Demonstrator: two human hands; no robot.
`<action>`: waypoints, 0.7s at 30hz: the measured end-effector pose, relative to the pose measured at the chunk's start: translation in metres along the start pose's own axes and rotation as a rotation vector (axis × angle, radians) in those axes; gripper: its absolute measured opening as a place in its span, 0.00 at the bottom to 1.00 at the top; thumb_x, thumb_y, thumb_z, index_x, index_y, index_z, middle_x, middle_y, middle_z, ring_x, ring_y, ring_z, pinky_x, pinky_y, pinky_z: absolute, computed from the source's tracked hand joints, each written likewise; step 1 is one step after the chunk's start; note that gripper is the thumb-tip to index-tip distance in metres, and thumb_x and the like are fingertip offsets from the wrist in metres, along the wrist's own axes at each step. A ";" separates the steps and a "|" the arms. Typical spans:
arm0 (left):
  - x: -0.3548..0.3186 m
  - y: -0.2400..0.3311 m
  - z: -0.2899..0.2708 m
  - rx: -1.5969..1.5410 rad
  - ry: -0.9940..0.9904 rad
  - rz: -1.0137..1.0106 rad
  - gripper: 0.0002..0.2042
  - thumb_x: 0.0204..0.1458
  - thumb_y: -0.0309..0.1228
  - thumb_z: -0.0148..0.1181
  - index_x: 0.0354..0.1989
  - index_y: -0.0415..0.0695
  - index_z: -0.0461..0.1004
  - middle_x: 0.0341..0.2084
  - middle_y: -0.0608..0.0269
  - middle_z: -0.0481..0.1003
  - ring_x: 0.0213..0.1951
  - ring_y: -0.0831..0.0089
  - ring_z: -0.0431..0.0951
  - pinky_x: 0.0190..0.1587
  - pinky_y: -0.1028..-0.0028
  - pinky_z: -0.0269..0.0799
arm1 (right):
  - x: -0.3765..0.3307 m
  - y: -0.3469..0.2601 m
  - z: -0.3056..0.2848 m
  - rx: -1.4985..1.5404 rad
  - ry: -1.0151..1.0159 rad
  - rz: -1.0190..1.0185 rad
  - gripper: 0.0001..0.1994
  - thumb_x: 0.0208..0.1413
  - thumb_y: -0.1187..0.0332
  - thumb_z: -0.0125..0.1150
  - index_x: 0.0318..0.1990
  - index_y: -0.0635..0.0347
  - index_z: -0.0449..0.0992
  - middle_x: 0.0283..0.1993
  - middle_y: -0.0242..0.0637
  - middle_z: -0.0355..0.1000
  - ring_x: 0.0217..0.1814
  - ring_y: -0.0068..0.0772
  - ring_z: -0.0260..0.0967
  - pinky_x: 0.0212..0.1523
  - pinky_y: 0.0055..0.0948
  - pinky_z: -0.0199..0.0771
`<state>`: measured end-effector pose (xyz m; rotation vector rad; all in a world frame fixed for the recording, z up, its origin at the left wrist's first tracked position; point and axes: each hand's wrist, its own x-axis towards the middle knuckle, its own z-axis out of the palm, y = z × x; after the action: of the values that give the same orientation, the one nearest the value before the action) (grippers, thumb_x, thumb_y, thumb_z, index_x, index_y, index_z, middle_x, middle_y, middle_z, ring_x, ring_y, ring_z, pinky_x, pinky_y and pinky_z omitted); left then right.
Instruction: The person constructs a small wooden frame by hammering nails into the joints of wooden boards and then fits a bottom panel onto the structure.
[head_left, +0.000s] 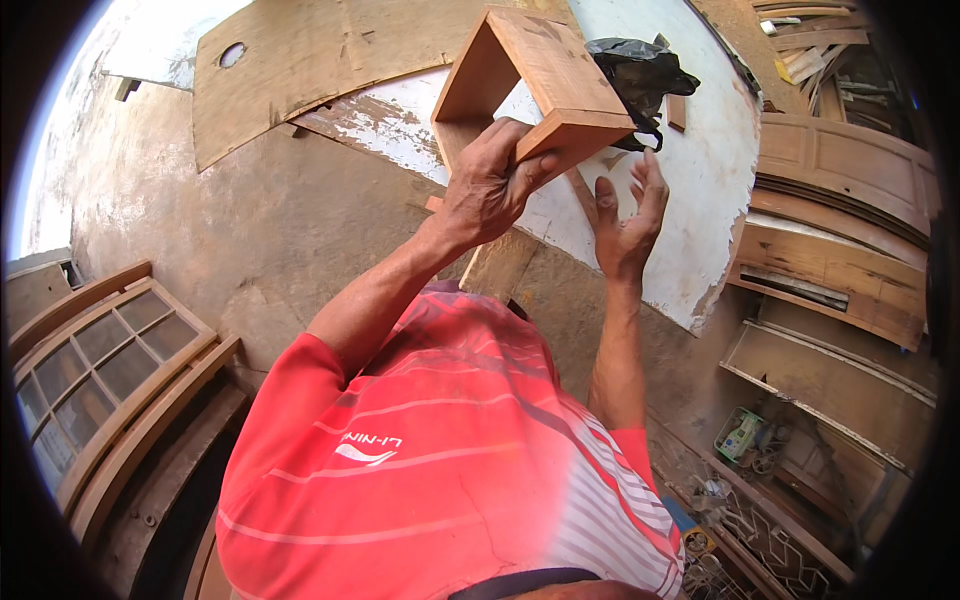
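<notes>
A reddish-brown wooden box frame point(580, 75), open through its middle, is held up in front of me at a tilt. My left hand point(490, 180) grips its near lower board, thumb on one side and fingers over the edge. Just right of the frame, my right hand point(630, 220) is raised with fingers apart and holds nothing. A crumpled black plastic bag point(645, 75) lies behind the frame on a worn white board point(700, 200). A small wood block point(677, 113) sits beside the bag.
A plywood sheet point(300, 70) with a round hole lies at the far left. A window frame with panes point(120, 350) leans at the left. Stacked boards and panels point(840, 260) stand at the right. Scrap wood point(820, 40) is piled far right, and clutter point(745, 440) lies lower right.
</notes>
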<state>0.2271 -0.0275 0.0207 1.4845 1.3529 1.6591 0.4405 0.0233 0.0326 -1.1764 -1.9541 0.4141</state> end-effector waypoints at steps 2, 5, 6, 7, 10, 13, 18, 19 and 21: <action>-0.003 -0.004 0.003 -0.106 0.066 -0.040 0.12 0.64 0.33 0.65 0.45 0.37 0.73 0.30 0.56 0.73 0.33 0.67 0.73 0.37 0.67 0.70 | -0.029 0.049 -0.006 -0.482 -0.083 -0.061 0.34 0.62 0.52 0.68 0.68 0.66 0.66 0.57 0.53 0.68 0.58 0.55 0.68 0.58 0.48 0.70; -0.006 -0.005 -0.005 -0.230 0.165 -0.048 0.20 0.68 0.46 0.58 0.48 0.38 0.74 0.31 0.58 0.75 0.33 0.71 0.73 0.38 0.71 0.70 | -0.057 0.076 -0.009 -0.592 -0.375 0.048 0.27 0.62 0.56 0.68 0.60 0.66 0.70 0.53 0.54 0.69 0.53 0.57 0.69 0.52 0.49 0.72; -0.006 -0.007 -0.008 -0.288 0.191 -0.053 0.21 0.69 0.49 0.56 0.49 0.38 0.74 0.31 0.58 0.75 0.34 0.72 0.73 0.38 0.71 0.70 | -0.059 0.076 -0.010 -0.556 -0.396 0.068 0.25 0.63 0.56 0.67 0.58 0.66 0.71 0.51 0.55 0.70 0.51 0.58 0.69 0.50 0.49 0.72; -0.004 -0.008 -0.010 -0.278 0.202 -0.037 0.25 0.70 0.52 0.52 0.51 0.38 0.75 0.33 0.59 0.77 0.35 0.72 0.74 0.40 0.72 0.71 | -0.061 0.077 -0.011 -0.519 -0.417 0.088 0.23 0.63 0.57 0.66 0.55 0.66 0.72 0.49 0.55 0.71 0.49 0.59 0.70 0.48 0.49 0.72; -0.004 -0.013 -0.025 -0.109 0.176 -0.038 0.24 0.70 0.51 0.53 0.51 0.37 0.75 0.34 0.58 0.78 0.37 0.72 0.76 0.42 0.71 0.72 | -0.067 0.053 -0.020 -0.333 -0.386 0.199 0.18 0.65 0.58 0.64 0.49 0.67 0.74 0.42 0.51 0.72 0.43 0.55 0.71 0.44 0.47 0.73; -0.008 -0.012 -0.026 -0.158 0.157 -0.036 0.21 0.69 0.47 0.55 0.50 0.38 0.76 0.34 0.56 0.79 0.37 0.67 0.79 0.42 0.69 0.74 | -0.045 -0.013 -0.054 -0.107 -0.237 0.394 0.15 0.68 0.60 0.63 0.43 0.66 0.75 0.34 0.43 0.71 0.36 0.41 0.71 0.39 0.41 0.72; -0.024 -0.015 -0.026 -0.064 0.148 -0.002 0.17 0.68 0.43 0.58 0.45 0.38 0.76 0.31 0.51 0.76 0.34 0.62 0.79 0.38 0.68 0.73 | 0.029 -0.131 -0.096 0.247 0.249 -0.115 0.19 0.74 0.57 0.49 0.53 0.70 0.65 0.31 0.35 0.69 0.27 0.25 0.68 0.29 0.26 0.74; -0.022 -0.014 -0.024 -0.080 0.159 0.033 0.16 0.67 0.43 0.58 0.43 0.38 0.75 0.29 0.52 0.73 0.31 0.61 0.77 0.35 0.67 0.72 | 0.031 -0.148 -0.095 0.254 0.276 -0.098 0.21 0.74 0.57 0.48 0.57 0.72 0.63 0.32 0.35 0.67 0.26 0.24 0.66 0.28 0.25 0.72; -0.023 -0.016 -0.023 -0.075 0.158 0.091 0.17 0.67 0.43 0.59 0.42 0.38 0.75 0.28 0.52 0.71 0.30 0.60 0.75 0.34 0.67 0.70 | 0.018 -0.135 -0.099 0.227 0.050 -0.123 0.23 0.74 0.57 0.50 0.60 0.72 0.65 0.37 0.43 0.70 0.27 0.31 0.70 0.32 0.28 0.76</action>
<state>0.2079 -0.0494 -0.0011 1.4156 1.3054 1.8984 0.4333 -0.0423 0.1871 -0.9086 -1.8700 0.5217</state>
